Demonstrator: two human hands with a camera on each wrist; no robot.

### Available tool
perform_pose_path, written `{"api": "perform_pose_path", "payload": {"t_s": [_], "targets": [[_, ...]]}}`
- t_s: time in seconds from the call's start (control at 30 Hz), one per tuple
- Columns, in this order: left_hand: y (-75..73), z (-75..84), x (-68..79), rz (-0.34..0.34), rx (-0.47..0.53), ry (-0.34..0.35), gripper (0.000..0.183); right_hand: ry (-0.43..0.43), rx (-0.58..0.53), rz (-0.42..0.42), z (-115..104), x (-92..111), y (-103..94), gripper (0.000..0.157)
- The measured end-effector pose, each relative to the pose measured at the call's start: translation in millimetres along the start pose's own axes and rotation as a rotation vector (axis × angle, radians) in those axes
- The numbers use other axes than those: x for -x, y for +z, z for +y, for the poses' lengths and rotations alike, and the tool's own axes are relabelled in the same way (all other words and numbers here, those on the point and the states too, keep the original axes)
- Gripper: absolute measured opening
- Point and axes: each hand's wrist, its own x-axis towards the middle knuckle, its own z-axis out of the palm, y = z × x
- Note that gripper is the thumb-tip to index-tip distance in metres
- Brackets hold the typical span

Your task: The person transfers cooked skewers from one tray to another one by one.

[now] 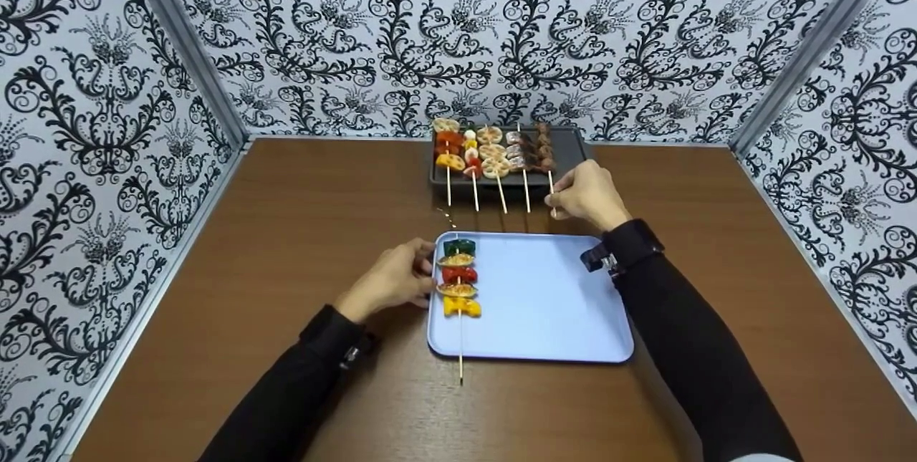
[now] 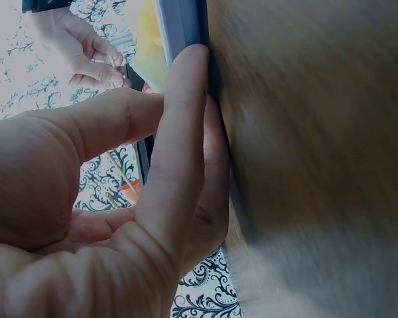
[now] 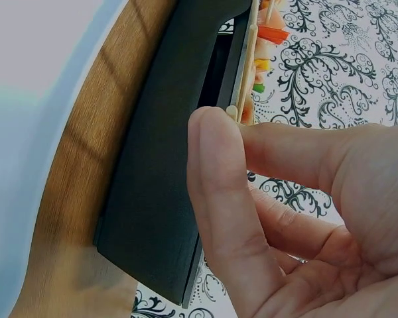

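Note:
My left hand holds the left rim of a pale blue tray, thumb by the top edge and fingers along its side in the left wrist view. On the tray's left part lies a vegetable skewer with green, red and yellow pieces and shell-like pieces between, its stick reaching past the front rim. Farther back, my right hand pinches the stick end of a brown meat skewer, the rightmost in a row on a black grill. In the right wrist view, thumb and fingertips meet at the stick, hiding most of it.
Left of the meat skewer lie a fish-like skewer, a lotus-root skewer and others, sticks jutting over the grill's front edge. The brown table is enclosed by patterned walls at the back and sides.

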Motion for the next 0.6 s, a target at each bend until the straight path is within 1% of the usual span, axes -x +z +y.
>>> {"api": "perform_pose_path", "payload": {"t_s": [0.3, 0.5, 0.6], "targets": [[0.1, -3.5, -2.5, 0.006, -0.040, 0.011, 0.063, -0.032, 0.010, 0.027, 2.2, 2.8, 0.0, 0.007], [0.3, -3.4, -2.6, 0.006, -0.032, 0.004, 0.064, -0.019, -0.017, 0.027, 2.5, 2.8, -0.5, 0.009], [0.6, -3.5, -2.6, 0.008, -0.038, 0.010, 0.065, -0.013, -0.015, 0.028, 2.5, 3.5, -1.2, 0.007]]}}
